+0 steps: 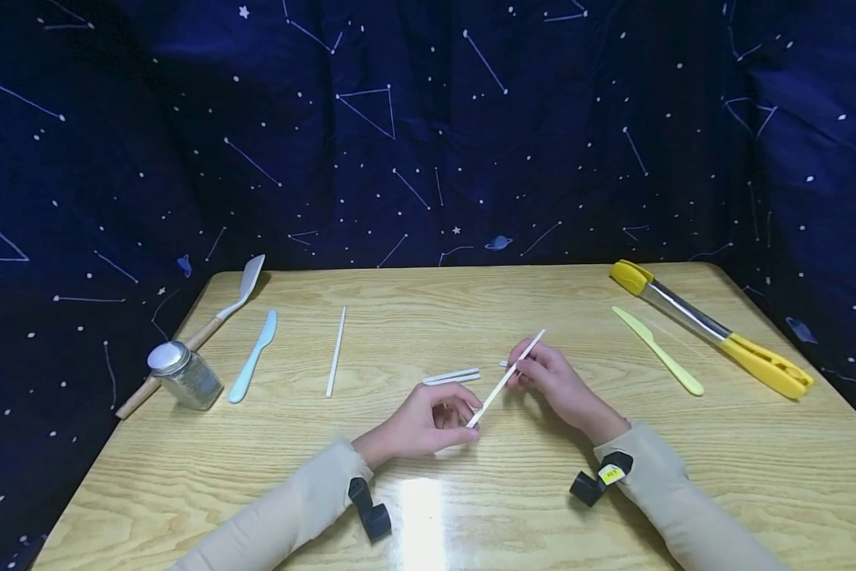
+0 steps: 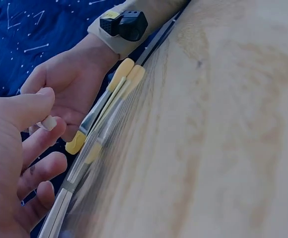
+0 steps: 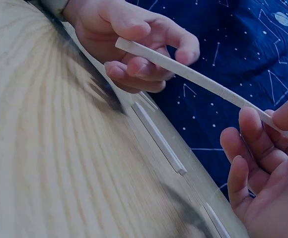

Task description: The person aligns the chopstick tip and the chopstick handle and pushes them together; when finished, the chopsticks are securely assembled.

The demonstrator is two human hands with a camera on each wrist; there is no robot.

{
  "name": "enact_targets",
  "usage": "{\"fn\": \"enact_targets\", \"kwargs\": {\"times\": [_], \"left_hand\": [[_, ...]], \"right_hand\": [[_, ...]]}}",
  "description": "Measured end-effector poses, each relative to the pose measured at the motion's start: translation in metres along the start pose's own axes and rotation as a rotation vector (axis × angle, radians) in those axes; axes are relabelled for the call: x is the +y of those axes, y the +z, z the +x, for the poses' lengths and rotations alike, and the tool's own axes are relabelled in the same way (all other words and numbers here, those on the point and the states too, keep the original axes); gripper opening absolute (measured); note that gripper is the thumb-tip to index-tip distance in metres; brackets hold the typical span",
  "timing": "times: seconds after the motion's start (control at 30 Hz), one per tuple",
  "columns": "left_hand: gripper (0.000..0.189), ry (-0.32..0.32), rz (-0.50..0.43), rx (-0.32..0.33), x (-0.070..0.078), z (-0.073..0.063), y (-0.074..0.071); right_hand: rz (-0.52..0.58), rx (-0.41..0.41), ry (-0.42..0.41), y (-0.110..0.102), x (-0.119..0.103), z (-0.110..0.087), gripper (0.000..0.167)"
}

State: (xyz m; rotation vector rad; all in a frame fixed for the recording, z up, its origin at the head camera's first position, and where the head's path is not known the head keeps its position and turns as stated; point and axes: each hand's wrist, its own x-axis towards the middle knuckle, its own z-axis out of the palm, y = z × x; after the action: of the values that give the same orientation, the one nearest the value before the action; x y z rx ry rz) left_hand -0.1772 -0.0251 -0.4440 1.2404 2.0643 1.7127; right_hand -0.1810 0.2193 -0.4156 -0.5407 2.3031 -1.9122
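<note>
A thin, pale, straight stick [image 1: 506,379] is held slanting above the table between both hands. My left hand [image 1: 431,420] pinches its near, lower end between thumb and index finger; the blunt tip [image 2: 48,123] shows there in the left wrist view. My right hand [image 1: 552,385] pinches the stick towards its far, upper end with thumb and fingers, seen close in the right wrist view. Just beyond the left hand, two short white sticks [image 1: 452,376] lie side by side. A small white piece [image 1: 503,363] peeks out beside the right fingers, mostly hidden.
Left on the wooden table [image 1: 292,492] are a white stick [image 1: 336,351], a blue knife [image 1: 254,357], a shaker jar [image 1: 185,377] and a wooden-handled spatula [image 1: 206,333]. To the right lie a yellow-green knife [image 1: 658,350] and yellow tongs [image 1: 713,329]. A starry cloth [image 1: 428,159] hangs behind.
</note>
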Motion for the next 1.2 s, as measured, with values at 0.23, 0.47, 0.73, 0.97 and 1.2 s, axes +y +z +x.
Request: {"fn": "enact_targets", "kwargs": {"times": [0.23,0.47,0.73,0.97,1.2], "left_hand": [[0.033,0.051,0.000,-0.028,0.000,-0.001,0.001],[0.033,0.115,0.099,-0.026,-0.001,0.000,0.000],[0.035,0.116,0.121,-0.034,0.000,0.001,0.000],[0.036,0.130,0.147,-0.026,0.001,0.001,-0.001],[0.038,0.071,0.152,-0.012,0.003,0.001,-0.004]], "right_hand": [[-0.063,-0.093,-0.032,0.011,-0.005,-0.002,0.017],[-0.029,-0.183,-0.053,0.019,-0.004,-0.005,0.016],[-0.030,-0.229,-0.030,0.028,-0.004,-0.006,0.014],[0.010,-0.240,-0.009,0.028,-0.005,-0.007,0.020],[0.019,-0.252,-0.037,0.022,-0.003,-0.004,0.020]]}}
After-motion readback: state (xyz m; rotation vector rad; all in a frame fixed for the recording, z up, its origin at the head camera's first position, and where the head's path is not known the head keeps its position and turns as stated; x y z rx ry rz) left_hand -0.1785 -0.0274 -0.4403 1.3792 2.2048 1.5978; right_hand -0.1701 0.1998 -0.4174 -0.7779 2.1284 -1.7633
